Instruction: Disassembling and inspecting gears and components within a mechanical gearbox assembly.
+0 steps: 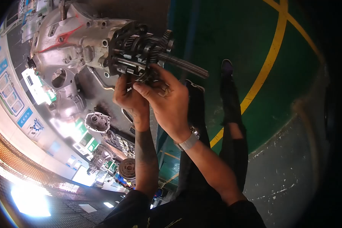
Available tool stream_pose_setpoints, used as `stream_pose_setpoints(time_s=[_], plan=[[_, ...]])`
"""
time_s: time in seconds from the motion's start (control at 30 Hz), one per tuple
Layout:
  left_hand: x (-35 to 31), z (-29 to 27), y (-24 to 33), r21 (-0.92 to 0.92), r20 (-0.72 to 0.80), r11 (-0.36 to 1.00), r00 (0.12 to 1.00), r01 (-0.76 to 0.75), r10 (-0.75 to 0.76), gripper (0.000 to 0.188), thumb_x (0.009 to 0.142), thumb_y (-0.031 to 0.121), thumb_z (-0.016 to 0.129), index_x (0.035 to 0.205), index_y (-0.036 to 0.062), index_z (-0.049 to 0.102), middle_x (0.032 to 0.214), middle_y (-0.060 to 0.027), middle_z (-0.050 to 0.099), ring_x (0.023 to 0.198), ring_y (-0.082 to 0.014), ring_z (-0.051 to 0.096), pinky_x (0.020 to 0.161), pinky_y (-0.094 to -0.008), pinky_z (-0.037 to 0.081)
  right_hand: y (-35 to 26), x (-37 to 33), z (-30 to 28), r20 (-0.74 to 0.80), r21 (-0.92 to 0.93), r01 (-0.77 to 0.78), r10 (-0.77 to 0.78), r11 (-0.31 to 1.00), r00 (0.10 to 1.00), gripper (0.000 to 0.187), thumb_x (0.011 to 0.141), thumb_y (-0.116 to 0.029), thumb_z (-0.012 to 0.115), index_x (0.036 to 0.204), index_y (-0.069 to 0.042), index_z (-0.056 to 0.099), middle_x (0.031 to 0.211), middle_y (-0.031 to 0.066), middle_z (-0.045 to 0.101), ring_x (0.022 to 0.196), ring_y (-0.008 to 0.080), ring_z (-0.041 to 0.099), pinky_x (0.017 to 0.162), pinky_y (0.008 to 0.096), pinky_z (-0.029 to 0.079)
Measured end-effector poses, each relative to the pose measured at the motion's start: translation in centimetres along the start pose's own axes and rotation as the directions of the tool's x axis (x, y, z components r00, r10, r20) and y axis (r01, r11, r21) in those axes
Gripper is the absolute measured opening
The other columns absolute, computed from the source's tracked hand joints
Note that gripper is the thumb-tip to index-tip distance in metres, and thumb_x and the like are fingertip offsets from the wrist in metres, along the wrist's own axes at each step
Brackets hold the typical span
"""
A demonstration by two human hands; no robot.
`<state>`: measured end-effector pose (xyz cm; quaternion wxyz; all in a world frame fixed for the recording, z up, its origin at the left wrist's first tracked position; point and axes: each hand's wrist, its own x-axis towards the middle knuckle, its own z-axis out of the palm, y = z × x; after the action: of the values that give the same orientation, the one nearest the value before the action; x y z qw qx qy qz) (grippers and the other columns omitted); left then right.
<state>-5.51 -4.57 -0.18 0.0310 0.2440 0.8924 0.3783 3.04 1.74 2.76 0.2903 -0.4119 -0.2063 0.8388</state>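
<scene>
A grey metal gearbox [81,40] with red paint marks lies at the upper left. From its open end stick out dark toothed gears [140,43], a long splined shaft [186,65] and several thin shiny rods [130,62]. Below the rods, my right hand [169,97] closes thumb and fingers on a dark curved metal part [143,77] beside the gears. My left hand [132,99] is just left of it, its fingers bent up under the rod ends. What those fingertips grip is hidden.
On the bench below the gearbox are an open metal housing [97,122], a row of small metal parts [119,142] and a round brown drum [127,168]. My legs stand on a green floor [254,72] with a yellow line [271,57].
</scene>
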Motion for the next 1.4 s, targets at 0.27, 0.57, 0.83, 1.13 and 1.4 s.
stream_pose_setpoints(time_s=[0.27,0.57,0.83,1.13,1.4], plan=[[0.1,0.2,0.7,0.162,-0.041,0.982,0.993,-0.1,0.108,0.012,0.076,-0.002,0.06,0.086,-0.0007,0.065,0.063,-0.0034,0.061,0.058,-0.0083,0.056,0.054,-0.0223,0.042,-0.1,0.6,-2.3,0.159,0.096,-0.236,0.219,0.967,0.963,0.033,0.09,-0.03,0.061,0.099,0.002,0.06,0.072,0.0006,0.056,0.06,0.0049,0.049,0.052,0.0203,0.038],[-2.9,0.9,1.1,-0.106,0.054,0.971,0.976,0.216,-0.212,0.021,0.088,0.004,0.059,0.107,-0.0052,0.057,0.088,-0.0082,0.065,0.073,-0.0109,0.059,0.061,-0.0215,0.046,4.5,0.4,-6.7,0.321,0.488,-0.532,0.425,0.691,0.846,0.039,0.092,-0.042,0.053,0.104,-0.005,0.054,0.093,0.0043,0.058,0.08,0.014,0.06,0.071,0.0303,0.053],[-2.1,4.2,1.2,-0.233,0.022,0.95,0.978,0.207,-0.207,0.02,0.087,0.004,0.062,0.104,-0.0058,0.058,0.092,-0.0102,0.066,0.076,-0.0103,0.06,0.06,-0.0187,0.044,3.5,1.9,-13.0,0.041,0.081,-0.279,0.277,0.957,0.96,0.035,0.09,-0.017,0.06,0.12,-0.002,0.05,0.095,0.0032,0.057,0.081,0.0113,0.059,0.075,0.0257,0.05],[-3.1,5.1,0.4,-0.446,0.152,0.836,0.948,0.319,-0.28,0.02,0.085,0.001,0.061,0.104,-0.0032,0.057,0.093,-0.006,0.064,0.08,-0.0105,0.057,0.069,-0.0214,0.045,-0.8,5.9,-13.3,0.188,-0.039,-0.265,0.268,0.963,0.945,0.033,0.091,-0.008,0.052,0.124,-0.004,0.046,0.11,0.0099,0.056,0.097,0.015,0.057,0.086,0.0279,0.048],[-2.0,9.1,0.0,-0.41,0.058,0.891,0.98,0.195,-0.188,0.038,0.075,-0.009,0.07,0.11,-0.0032,0.054,0.103,-0.0057,0.058,0.092,-0.0112,0.053,0.077,-0.0242,0.046,-3.8,9.1,-13.1,0.346,-0.082,-0.366,0.371,0.927,0.862,0.039,0.098,-0.021,0.044,0.131,-0.002,0.035,0.12,0.0136,0.05,0.112,0.0225,0.054,0.093,0.0342,0.047]])
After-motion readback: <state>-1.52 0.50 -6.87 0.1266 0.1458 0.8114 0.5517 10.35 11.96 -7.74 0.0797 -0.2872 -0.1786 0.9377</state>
